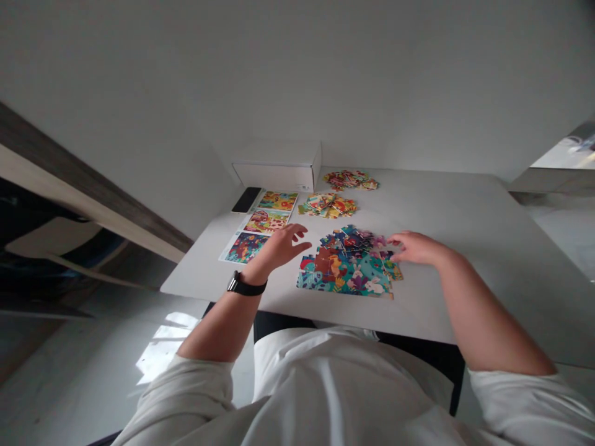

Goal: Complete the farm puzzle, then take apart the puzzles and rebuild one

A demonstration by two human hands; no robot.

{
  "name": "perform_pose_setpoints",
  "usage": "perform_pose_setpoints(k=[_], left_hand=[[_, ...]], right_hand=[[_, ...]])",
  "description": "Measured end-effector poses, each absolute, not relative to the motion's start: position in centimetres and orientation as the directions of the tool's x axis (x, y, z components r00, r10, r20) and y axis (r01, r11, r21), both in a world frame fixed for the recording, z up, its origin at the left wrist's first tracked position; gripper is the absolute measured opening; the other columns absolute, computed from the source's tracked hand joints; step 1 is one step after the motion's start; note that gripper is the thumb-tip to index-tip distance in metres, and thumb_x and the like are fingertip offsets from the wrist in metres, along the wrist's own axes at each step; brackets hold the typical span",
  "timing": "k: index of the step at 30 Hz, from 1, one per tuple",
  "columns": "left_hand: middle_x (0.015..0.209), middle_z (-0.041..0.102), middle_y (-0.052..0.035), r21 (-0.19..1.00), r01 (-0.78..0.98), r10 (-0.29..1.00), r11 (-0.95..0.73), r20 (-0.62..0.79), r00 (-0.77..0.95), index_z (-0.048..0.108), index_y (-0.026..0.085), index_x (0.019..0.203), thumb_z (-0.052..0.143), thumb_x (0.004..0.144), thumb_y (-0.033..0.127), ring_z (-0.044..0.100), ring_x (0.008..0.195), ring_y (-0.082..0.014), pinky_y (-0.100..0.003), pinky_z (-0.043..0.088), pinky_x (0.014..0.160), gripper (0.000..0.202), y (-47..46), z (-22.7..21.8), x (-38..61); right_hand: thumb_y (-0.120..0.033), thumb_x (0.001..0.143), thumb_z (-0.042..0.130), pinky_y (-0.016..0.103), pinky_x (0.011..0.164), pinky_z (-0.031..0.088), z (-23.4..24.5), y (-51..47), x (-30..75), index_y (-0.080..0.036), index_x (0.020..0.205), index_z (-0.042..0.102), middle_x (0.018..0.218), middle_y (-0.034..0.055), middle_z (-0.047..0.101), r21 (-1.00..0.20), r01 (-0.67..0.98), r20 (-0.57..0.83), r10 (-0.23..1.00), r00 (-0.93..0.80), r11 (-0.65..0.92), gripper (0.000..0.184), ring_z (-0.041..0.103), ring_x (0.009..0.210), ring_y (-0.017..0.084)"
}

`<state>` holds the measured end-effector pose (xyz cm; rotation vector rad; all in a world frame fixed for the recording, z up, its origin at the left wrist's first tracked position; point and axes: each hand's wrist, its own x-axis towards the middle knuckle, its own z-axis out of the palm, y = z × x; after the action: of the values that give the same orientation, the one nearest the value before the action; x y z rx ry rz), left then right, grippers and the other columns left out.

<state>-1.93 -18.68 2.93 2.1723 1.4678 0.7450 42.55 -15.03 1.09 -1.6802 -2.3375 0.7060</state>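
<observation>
A person in a white shirt leans over a grey table (465,210), both hands spread above a partly assembled jigsaw puzzle (346,269) near the table's front edge. The left hand (283,244), a black watch (245,286) on its wrist, hovers open-fingered just left of the puzzle, grasping nothing. The right hand (415,246) rests flat at the puzzle's upper right corner, fingers on loose pieces, none visibly pinched. Three picture cards (260,226), a phone (246,199), a white box (279,170) and two piles of pieces (328,205) lie behind. No writing is legible.
</observation>
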Motion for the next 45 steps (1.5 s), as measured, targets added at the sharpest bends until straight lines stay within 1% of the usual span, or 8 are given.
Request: perform_pose_setpoints(k=[7,11,18,25,29,34,40,45], left_hand=[[0.115,0.071,-0.0105,0.418,0.778,0.875,-0.469,0.1,0.474,0.076,0.023,0.116,0.084,0.086,0.043,0.069,0.109,-0.0288,-0.041,0.054,0.103,0.037,-20.6,-0.9,-1.2],[0.106,0.071,-0.0102,0.386,0.791,0.871,-0.474,0.072,0.487,0.072,0.021,0.102,0.087,0.079,0.039,0.069,0.103,-0.0298,-0.04,0.054,0.096,0.033,-20.1,-0.7,-0.9],[0.088,0.074,-0.0014,0.611,0.75,0.959,-0.255,0.062,0.276,0.063,0.024,0.101,0.082,0.079,0.031,0.066,0.073,-0.0179,-0.028,0.048,0.068,0.03,-19.6,0.4,-1.9],[0.087,0.074,-0.0021,0.842,0.501,0.971,-0.201,0.103,0.217,0.066,0.02,0.107,0.082,0.083,0.033,0.066,0.067,-0.0144,-0.027,0.051,0.066,0.032,-15.8,1.3,3.2],[0.112,0.076,-0.0091,0.73,0.63,0.959,-0.267,0.139,0.245,0.069,0.019,0.12,0.082,0.085,0.032,0.073,0.093,-0.0219,-0.033,0.058,0.083,0.04,-13.0,1.5,7.9],[0.142,0.065,-0.0194,0.443,0.787,0.903,-0.43,0.219,0.37,0.063,0.017,0.142,0.083,0.087,0.04,0.063,0.131,-0.0364,-0.048,0.052,0.111,0.063,-13.2,1.6,7.8],[0.129,0.069,-0.0136,0.411,0.804,0.902,-0.429,0.14,0.409,0.066,0.02,0.134,0.077,0.091,0.044,0.071,0.115,-0.0299,-0.044,0.057,0.105,0.05,-17.9,0.9,1.1],[0.124,0.07,-0.0114,0.401,0.81,0.895,-0.428,0.063,0.442,0.068,0.021,0.131,0.079,0.09,0.048,0.072,0.112,-0.0288,-0.042,0.058,0.102,0.049,-22.6,0.4,-1.9]], right_hand=[[-0.024,0.06,0.095,0.036,0.09,0.055,0.2,-18.5,42.2,-0.028,0.104,0.078,0.113,0.0072,0.073,-0.383,0.862,-0.1,0.913,-0.395,0.331,0.048,0.07,0.1,0.028],[-0.026,0.069,0.087,0.034,0.079,0.053,-0.2,-19.1,43.6,-0.025,0.101,0.07,0.094,0.0036,0.076,-0.468,0.86,-0.097,0.955,-0.281,0.205,0.036,0.069,0.084,0.024],[-0.029,0.079,0.076,0.035,0.085,0.054,0.7,-19.2,45.1,-0.025,0.104,0.075,0.102,0.0049,0.08,-0.584,0.784,0.06,0.974,-0.218,0.211,0.025,0.072,0.09,0.024],[-0.036,0.082,0.077,0.028,0.071,0.051,2.1,-17.9,43.9,-0.022,0.096,0.076,0.08,0.0013,0.076,-0.566,0.817,-0.114,0.972,-0.207,0.108,0.019,0.066,0.071,0.019],[-0.035,0.082,0.08,0.027,0.068,0.051,2.4,-17.7,43.0,-0.022,0.099,0.074,0.079,0.0008,0.075,-0.544,0.837,-0.208,0.957,-0.205,0.061,0.023,0.065,0.067,0.017],[-0.025,0.075,0.087,0.029,0.081,0.055,1.9,-19.0,42.3,-0.024,0.118,0.076,0.11,0.0054,0.082,-0.389,0.915,-0.274,0.934,-0.228,0.109,0.044,0.075,0.092,0.023],[-0.029,0.072,0.092,0.032,0.087,0.055,0.8,-20.4,43.4,-0.022,0.108,0.077,0.113,0.0111,0.079,-0.247,0.952,-0.222,0.945,-0.239,0.183,0.039,0.074,0.104,0.027],[-0.026,0.074,0.091,0.028,0.07,0.053,1.0,-18.9,44.2,-0.022,0.104,0.07,0.094,0.0045,0.078,-0.499,0.864,-0.266,0.936,-0.23,0.07,0.037,0.071,0.08,0.021]])
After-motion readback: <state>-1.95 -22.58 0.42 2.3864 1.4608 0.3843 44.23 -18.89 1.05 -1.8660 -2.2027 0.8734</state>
